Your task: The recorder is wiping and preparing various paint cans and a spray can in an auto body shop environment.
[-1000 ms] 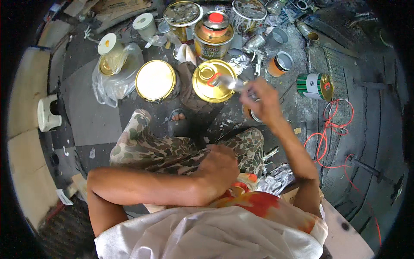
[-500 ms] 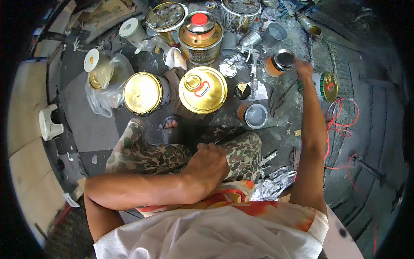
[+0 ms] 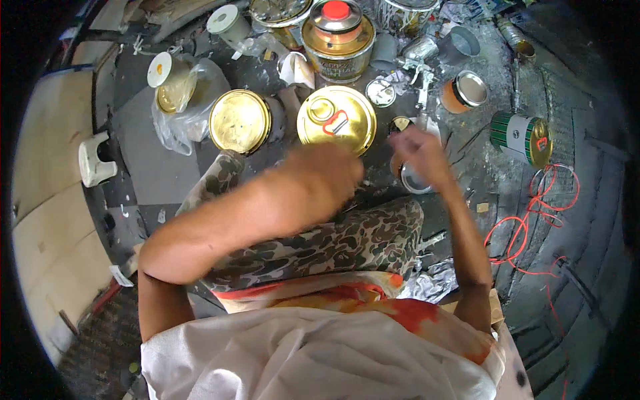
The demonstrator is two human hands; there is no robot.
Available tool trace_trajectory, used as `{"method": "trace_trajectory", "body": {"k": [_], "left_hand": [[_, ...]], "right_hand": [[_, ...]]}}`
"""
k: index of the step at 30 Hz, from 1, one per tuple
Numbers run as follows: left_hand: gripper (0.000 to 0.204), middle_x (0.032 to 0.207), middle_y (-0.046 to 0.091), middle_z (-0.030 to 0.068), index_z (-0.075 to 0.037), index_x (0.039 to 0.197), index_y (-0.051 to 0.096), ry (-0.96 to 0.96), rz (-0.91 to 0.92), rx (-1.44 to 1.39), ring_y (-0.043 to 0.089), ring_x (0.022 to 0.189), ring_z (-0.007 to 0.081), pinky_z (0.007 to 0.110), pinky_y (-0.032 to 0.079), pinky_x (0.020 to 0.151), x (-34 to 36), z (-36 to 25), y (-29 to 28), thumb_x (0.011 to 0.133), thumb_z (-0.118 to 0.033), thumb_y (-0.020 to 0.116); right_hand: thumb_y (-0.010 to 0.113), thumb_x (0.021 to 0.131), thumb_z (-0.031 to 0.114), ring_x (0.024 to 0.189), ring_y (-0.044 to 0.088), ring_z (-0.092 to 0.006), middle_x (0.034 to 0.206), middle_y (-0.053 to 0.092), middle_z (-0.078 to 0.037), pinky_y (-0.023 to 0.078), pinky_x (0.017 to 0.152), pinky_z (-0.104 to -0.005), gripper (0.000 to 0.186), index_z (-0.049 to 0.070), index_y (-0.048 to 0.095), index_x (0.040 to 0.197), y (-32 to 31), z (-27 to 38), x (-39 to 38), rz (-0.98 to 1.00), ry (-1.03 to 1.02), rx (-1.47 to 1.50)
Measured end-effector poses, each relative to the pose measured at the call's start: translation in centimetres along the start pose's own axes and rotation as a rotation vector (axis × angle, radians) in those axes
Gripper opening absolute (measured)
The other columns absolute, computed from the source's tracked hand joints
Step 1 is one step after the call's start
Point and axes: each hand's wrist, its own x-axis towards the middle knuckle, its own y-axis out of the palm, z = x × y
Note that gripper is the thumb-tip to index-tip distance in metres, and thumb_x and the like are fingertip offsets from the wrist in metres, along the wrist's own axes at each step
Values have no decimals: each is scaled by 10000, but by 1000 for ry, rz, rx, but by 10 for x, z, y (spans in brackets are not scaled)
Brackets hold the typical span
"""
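My right hand [image 3: 421,155] is over a small cup of grey paint [image 3: 417,183], hiding much of it. Its fingers look stretched apart, reaching beside a small dark round tin [image 3: 401,124]; whether they touch either one is unclear. My left hand [image 3: 327,175] is smeared by motion above my lap, near the front edge of a large gold-lidded paint can [image 3: 347,110]; its fingers cannot be made out. Farther right, an orange jar with a silvery top [image 3: 465,92] stands on the floor. A spray gun [image 3: 423,81] lies beyond the dark tin.
Another gold-lidded can [image 3: 240,122] is at left, beside a bagged container [image 3: 179,100]. A stacked can with a red cap [image 3: 335,12] stands behind. At right lie a green-striped can [image 3: 520,137] and red hose [image 3: 517,233]. A white stool [image 3: 97,160] is far left.
My right hand has left the orange jar and moved left and nearer, over the grey paint cup. My left hand has lifted forward from my lap. The view has shifted slightly.
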Motion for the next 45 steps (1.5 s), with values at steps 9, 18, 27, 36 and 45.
{"method": "trace_trajectory", "body": {"k": [9, 18, 27, 36, 45], "left_hand": [[265, 963, 726, 185, -24, 1057, 700, -284, -469, 29, 707, 868, 355, 415, 554, 798, 6, 126, -37, 905, -240, 672], [755, 1169, 645, 275, 36, 1257, 570, -365, -792, -136, 652, 1064, 372, 449, 514, 917, 110, 186, -49, 740, -453, 823], [1105, 1262, 573, 248, 76, 1325, 439, -388, -986, -289, 590, 1173, 325, 398, 473, 1006, 178, 196, -33, 526, -494, 946], [930, 1229, 581, 233, -10, 1301, 439, 27, -938, -210, 566, 1158, 398, 443, 457, 1003, 125, 122, -49, 548, -266, 921], [905, 1203, 489, 192, -6, 1327, 424, 259, -1010, 52, 466, 1176, 420, 473, 443, 1004, 57, 45, -35, 535, -139, 841]], "right_hand": [[622, 863, 114, 918, 655, -380, 1263, 570, -170, 541, 844, -461, 445, 12, 550, 1290, 260, -25, 14, 291, -445, -697], [548, 886, 174, 1125, 604, -334, 1233, 639, -170, 444, 1019, -468, 383, 47, 617, 1240, 296, -113, 57, -307, -627, -765], [590, 854, 68, 910, 675, -384, 975, 683, -215, 538, 832, -466, 360, 65, 582, 1214, 219, -35, -8, 447, 7, -204], [802, 825, 288, 591, 512, -165, 667, 565, -48, 423, 555, -323, 315, 23, 640, 769, -4, 107, -4, -302, -115, 58], [763, 848, 295, 780, 641, -370, 924, 624, -217, 522, 723, -443, 398, -66, 638, 961, -2, 176, 17, -709, -269, -243]]}}
